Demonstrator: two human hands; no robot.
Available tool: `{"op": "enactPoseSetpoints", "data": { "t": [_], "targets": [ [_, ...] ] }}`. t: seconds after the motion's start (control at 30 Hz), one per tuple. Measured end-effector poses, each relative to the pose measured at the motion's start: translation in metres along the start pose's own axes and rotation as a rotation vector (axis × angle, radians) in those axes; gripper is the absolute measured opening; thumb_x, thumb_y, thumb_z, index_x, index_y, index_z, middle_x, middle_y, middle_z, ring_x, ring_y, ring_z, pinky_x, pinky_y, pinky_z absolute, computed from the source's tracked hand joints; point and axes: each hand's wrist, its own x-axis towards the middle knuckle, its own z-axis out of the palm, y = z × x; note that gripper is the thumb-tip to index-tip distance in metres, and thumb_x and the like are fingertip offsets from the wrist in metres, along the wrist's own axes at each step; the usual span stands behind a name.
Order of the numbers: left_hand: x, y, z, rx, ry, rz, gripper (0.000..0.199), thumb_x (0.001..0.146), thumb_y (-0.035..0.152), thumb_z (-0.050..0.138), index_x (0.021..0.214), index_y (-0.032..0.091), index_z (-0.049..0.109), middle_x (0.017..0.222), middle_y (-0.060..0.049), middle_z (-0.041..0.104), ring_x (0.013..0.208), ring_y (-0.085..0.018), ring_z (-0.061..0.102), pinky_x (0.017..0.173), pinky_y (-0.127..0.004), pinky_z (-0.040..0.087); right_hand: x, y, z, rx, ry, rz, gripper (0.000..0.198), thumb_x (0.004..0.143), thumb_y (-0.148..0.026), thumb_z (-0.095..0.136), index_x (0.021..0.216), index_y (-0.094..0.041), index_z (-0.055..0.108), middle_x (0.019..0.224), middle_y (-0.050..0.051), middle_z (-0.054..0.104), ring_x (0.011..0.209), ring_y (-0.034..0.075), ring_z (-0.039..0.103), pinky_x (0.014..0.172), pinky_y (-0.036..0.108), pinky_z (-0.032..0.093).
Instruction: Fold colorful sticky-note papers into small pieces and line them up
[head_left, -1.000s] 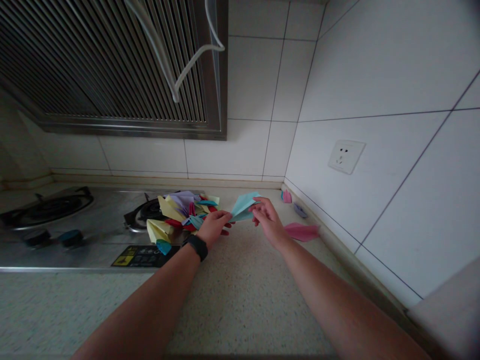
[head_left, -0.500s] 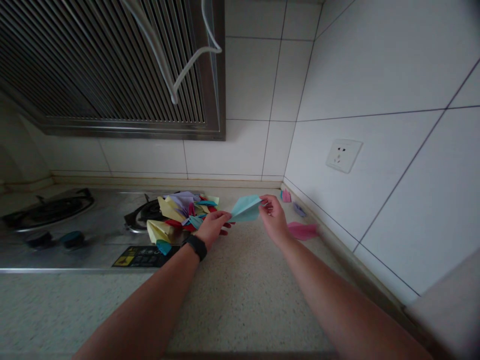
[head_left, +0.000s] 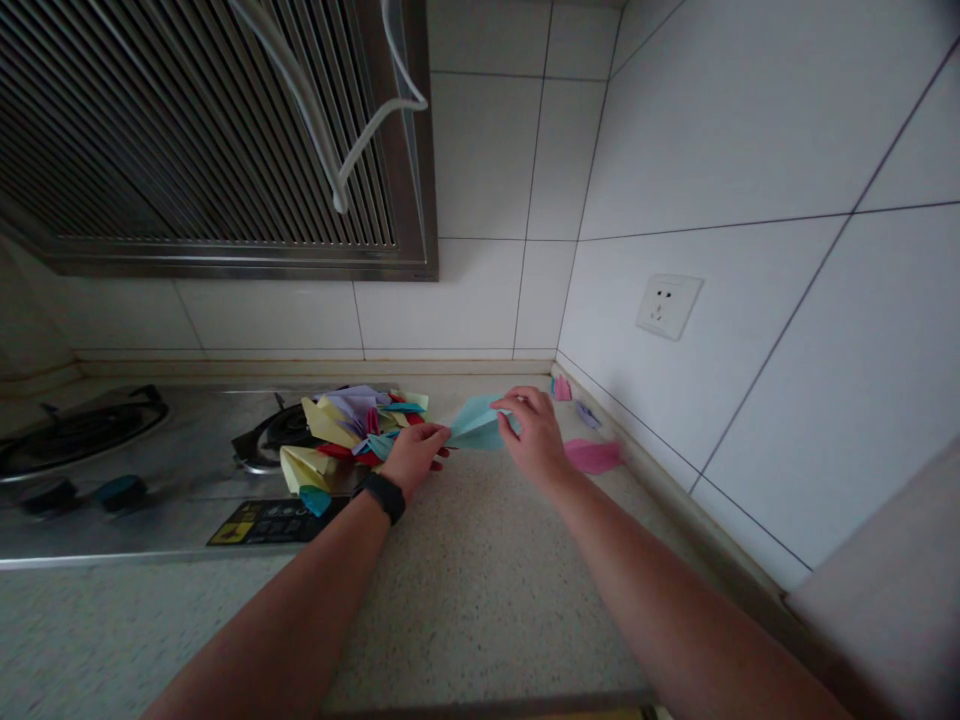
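Observation:
A light blue paper plane (head_left: 474,424) is held between both hands above the counter. My left hand (head_left: 417,454), with a black band on its wrist, pinches the plane's narrow left end. Over the wider right part, my right hand (head_left: 531,432) has thumb and fingertips closed on the paper near a fold. Just left of my left hand lies a heap of folded paper (head_left: 349,415) in yellow, purple, red and blue, partly over the stove. A pink paper piece (head_left: 592,456) rests on the counter beyond my right wrist.
A steel gas stove (head_left: 187,440) with two burners and knobs spans the left. A range hood (head_left: 225,255) and a white cable (head_left: 341,190) hang above it. Small pink (head_left: 562,388) and purple (head_left: 587,414) paper pieces lie by the right wall, below a socket (head_left: 670,306).
My right hand has shifted left from the plane's right edge, its fingers now over the paper. My left hand keeps its pinch. The whole view has turned slightly right.

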Motion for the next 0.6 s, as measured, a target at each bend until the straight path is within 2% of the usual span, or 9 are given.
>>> {"op": "enactPoseSetpoints", "data": {
  "t": [0.1, 0.33, 0.6],
  "targets": [
    [0.000, 0.000, 0.000, 0.061, -0.018, 0.031, 0.036, 0.077, 0.046, 0.058, 0.088, 0.012, 0.064, 0.082, -0.009, 0.065, 0.068, -0.015, 0.059, 0.046, -0.020, 0.045, -0.001, -0.007, -0.003, -0.099, -0.135, -0.065, 0.018, 0.086, -0.018, 0.056, 0.097, -0.026, 0.068, 0.105, 0.006, 0.058, 0.099, 0.022, 0.047, 0.090, 0.039, 0.036],
    [-0.002, -0.001, 0.001, 0.178, -0.045, 0.124, 0.039, 0.079, 0.049, 0.056, 0.089, 0.013, 0.064, 0.072, -0.004, 0.061, 0.065, -0.015, 0.058, 0.047, -0.021, 0.045, -0.004, -0.015, -0.003, -0.232, -0.322, -0.155, 0.012, 0.089, -0.027, 0.058, 0.093, -0.026, 0.069, 0.108, 0.004, 0.062, 0.102, 0.022, 0.045, 0.088, 0.038, 0.031],
    [-0.005, 0.002, 0.005, 0.168, -0.098, 0.190, 0.041, 0.081, 0.051, 0.055, 0.097, 0.013, 0.062, 0.074, -0.004, 0.061, 0.063, -0.015, 0.058, 0.047, -0.022, 0.045, 0.001, -0.013, -0.013, -0.261, -0.397, -0.184, 0.013, 0.091, -0.026, 0.055, 0.092, -0.023, 0.068, 0.098, 0.002, 0.067, 0.097, 0.019, 0.050, 0.084, 0.032, 0.033]
  ]
}}
